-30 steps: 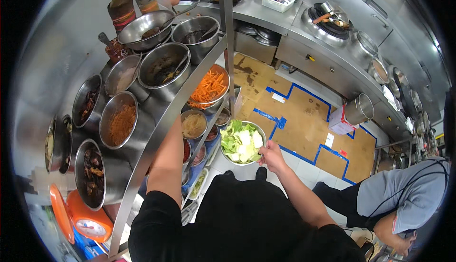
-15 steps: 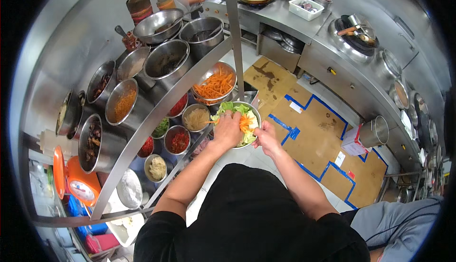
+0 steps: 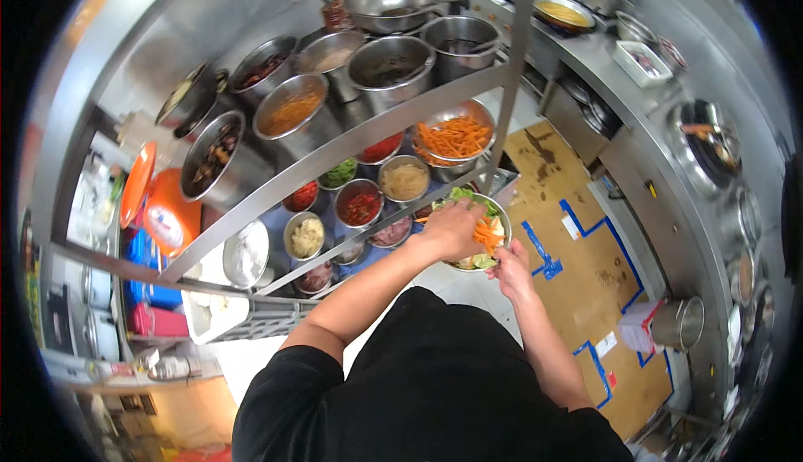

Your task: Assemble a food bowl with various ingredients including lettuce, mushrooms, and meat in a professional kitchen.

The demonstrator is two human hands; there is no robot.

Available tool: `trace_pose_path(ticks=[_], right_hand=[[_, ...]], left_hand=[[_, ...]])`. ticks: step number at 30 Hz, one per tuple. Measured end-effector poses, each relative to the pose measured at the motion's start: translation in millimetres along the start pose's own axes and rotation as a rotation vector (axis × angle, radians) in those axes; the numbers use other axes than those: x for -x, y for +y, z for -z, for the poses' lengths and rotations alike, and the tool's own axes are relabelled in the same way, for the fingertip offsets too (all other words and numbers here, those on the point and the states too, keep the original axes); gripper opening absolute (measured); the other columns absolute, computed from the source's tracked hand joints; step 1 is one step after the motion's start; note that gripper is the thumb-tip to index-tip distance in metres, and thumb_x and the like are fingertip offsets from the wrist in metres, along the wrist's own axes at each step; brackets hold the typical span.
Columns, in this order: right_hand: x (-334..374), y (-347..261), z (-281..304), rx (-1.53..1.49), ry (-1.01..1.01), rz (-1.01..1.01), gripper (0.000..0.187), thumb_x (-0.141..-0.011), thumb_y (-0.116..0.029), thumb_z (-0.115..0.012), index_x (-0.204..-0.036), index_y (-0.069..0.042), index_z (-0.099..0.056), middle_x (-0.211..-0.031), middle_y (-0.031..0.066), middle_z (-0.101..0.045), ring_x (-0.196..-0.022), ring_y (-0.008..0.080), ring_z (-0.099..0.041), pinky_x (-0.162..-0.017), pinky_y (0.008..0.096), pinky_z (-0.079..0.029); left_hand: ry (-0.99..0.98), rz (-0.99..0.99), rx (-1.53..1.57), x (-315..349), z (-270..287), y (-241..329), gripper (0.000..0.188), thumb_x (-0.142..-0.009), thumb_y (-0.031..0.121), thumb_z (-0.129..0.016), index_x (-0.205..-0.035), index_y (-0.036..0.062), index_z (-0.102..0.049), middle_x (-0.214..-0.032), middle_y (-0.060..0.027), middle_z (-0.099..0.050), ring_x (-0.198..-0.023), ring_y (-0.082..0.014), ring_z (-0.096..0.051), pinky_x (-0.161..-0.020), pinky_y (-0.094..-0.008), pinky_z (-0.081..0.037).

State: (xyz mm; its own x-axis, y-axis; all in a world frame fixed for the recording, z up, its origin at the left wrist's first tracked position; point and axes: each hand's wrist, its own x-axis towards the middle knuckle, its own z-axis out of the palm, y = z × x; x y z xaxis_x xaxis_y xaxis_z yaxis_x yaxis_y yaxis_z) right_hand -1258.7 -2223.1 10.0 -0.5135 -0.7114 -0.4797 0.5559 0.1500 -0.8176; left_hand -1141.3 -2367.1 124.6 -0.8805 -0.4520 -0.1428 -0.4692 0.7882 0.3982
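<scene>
Right hand [image 3: 512, 269] fingers grip round silver metal bowl [image 3: 502, 207], left hand [image 3: 457, 228] over orange carrot shreds [image 3: 488, 233] on pale-green chopped leaves [image 3: 467, 195], can't tell finger closure, apparently topping step, next calls for lifting left hand clear, bowl near silver metal rack [image 3: 435, 102].

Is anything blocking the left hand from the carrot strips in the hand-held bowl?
Nothing visible: the left hand is over the bowl, right beside the carrot strips; the right hand holds the bowl at its near right side.

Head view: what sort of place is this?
Most likely a restaurant or other commercial kitchen: steel pots of ingredients crowd a metal rack, with heaped carrot strips and an orange dial scale nearby.
</scene>
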Motion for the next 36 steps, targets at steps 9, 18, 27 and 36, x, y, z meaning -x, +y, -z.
trace_pose_path(ticks=[9,18,27,36], right_hand=[[16,-26,-30,0.015,-0.191,-0.008,0.018,-0.087,-0.004,-0.053,-0.105,-0.003,-0.053,-0.075,0.0109,-0.064,-0.047,0.0173,-0.061,-0.038,0.0281,-0.049],[20,-27,-60,0.106,-0.329,-0.055,0.013,-0.086,-0.001,-0.054,-0.098,-0.001,-0.049,-0.073,0.0132,-0.064,-0.046,0.0187,-0.061,-0.035,0.0288,-0.048],[24,-21,-96,0.166,-0.451,-0.075,0.011,-0.085,-0.001,-0.057,-0.093,-0.002,-0.049,-0.074,0.0131,-0.064,-0.046,0.0189,-0.061,-0.035,0.0291,-0.047],[42,-34,-135,0.238,-0.509,-0.049,0.010,-0.086,-0.001,-0.057,-0.094,-0.001,-0.052,-0.074,0.0116,-0.064,-0.047,0.0156,-0.060,-0.036,0.0271,-0.047]], left_hand=[[0.559,-0.195,-0.016,77,73,16,0.044,-0.079,0.025,-0.078,-0.116,0.0055,-0.065,-0.117,-0.0168,-0.067,-0.110,-0.0351,-0.064,-0.092,-0.0458,-0.051],[0.644,0.789,-0.114,189,308,-120,0.048,-0.086,0.040,-0.072,-0.119,0.0077,-0.062,-0.102,-0.0169,-0.071,-0.088,-0.0297,-0.069,-0.075,-0.0416,-0.055],[0.408,0.492,-0.081,178,295,-182,0.042,-0.088,0.035,-0.065,-0.124,0.0132,-0.063,-0.112,-0.0134,-0.070,-0.094,-0.0286,-0.068,-0.085,-0.0397,-0.052],[0.729,0.477,0.066,193,313,-192,0.022,-0.083,0.017,-0.067,-0.100,0.0039,-0.065,-0.079,-0.0080,-0.064,-0.069,-0.0164,-0.063,-0.056,-0.0329,-0.048]])
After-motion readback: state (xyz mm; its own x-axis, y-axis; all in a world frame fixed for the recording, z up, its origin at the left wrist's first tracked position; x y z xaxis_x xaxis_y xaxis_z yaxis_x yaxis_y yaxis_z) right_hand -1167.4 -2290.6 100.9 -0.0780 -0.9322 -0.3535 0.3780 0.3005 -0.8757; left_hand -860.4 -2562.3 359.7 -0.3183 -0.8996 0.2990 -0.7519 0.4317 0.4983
